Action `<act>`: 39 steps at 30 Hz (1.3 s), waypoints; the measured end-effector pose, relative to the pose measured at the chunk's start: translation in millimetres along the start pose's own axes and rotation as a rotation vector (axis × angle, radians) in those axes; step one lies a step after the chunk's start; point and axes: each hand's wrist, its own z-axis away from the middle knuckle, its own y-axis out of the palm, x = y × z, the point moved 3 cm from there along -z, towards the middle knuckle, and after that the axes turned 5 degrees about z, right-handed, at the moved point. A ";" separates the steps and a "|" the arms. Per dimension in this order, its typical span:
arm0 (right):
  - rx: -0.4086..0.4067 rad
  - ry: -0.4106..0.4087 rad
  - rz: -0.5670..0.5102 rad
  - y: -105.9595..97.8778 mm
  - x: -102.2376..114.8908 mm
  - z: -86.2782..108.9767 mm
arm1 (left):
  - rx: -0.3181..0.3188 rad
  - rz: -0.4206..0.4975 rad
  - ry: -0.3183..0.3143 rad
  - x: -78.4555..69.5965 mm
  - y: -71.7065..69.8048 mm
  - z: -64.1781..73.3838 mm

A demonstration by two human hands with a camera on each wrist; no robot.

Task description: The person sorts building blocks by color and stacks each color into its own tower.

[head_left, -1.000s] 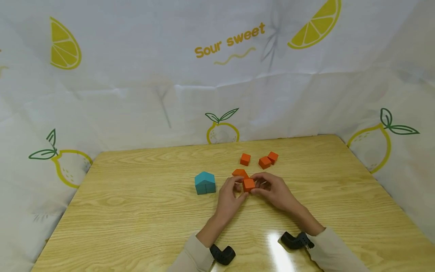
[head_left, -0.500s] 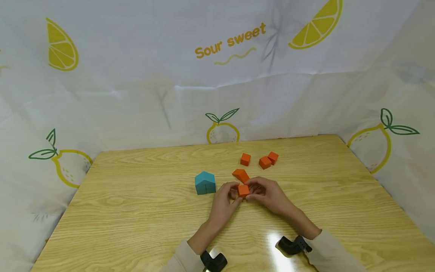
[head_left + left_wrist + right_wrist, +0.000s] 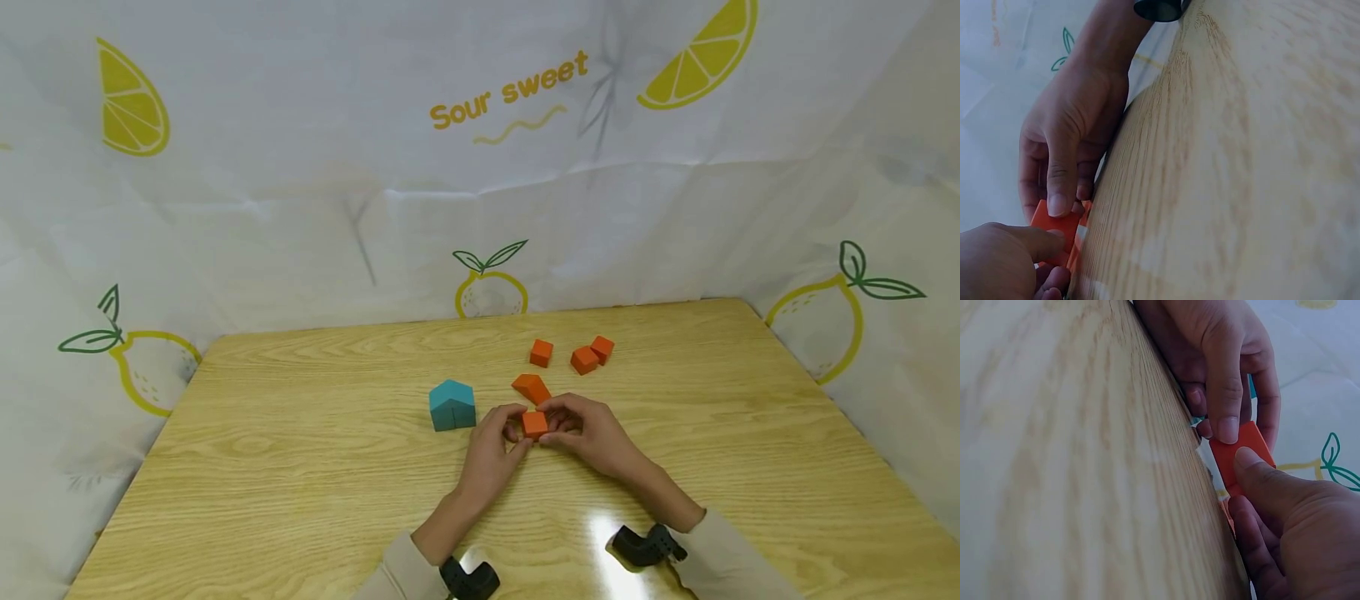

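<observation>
Between both hands is an orange block (image 3: 535, 424) with a square top, low over the wooden tabletop. My left hand (image 3: 491, 450) pinches its left side with thumb and fingertips. The right hand (image 3: 592, 433) grips the opposite side the same way. In the left wrist view both thumbs press the orange block's near face (image 3: 1044, 217); the right wrist view also has the thumbs on this orange face (image 3: 1229, 461). Just behind the fingers lies an orange wedge-shaped block (image 3: 531, 387). Left of the hands stands a teal house shape (image 3: 452, 406), a peaked piece over two lower blocks.
Farther back sit a lone orange cube (image 3: 541, 352) and two orange cubes touching each other, a nearer one (image 3: 584, 360) and a farther one (image 3: 602, 348). A white lemon-print cloth (image 3: 337, 242) hangs behind the wooden table (image 3: 300, 483). Each wrist carries a black device.
Both hands have brought the orange block slightly left and nearer the body, away from the wedge, which now shows more fully. The teal house shape and the cubes behind stay put.
</observation>
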 end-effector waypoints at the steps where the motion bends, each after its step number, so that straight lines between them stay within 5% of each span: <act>1: -0.001 0.001 0.010 -0.9 4.9 -0.1 | -0.001 -0.004 0.002 0.1 0.1 0.1; 5: -0.011 0.001 0.035 -1.7 12.0 0.3 | -0.002 -0.017 0.010 0.3 0.3 0.2; 15: -0.015 -0.031 0.069 2.8 -14.7 1.5 | -0.001 -0.025 0.008 0.5 0.6 -0.5; 26: 0.009 0.021 0.067 -2.6 -11.7 0.5 | 0.002 -0.010 -0.002 0.9 0.8 -0.1; 39: -0.236 0.099 0.140 -29.1 -20.4 -5.6 | 0.005 -0.004 -0.015 -0.6 0.4 -0.5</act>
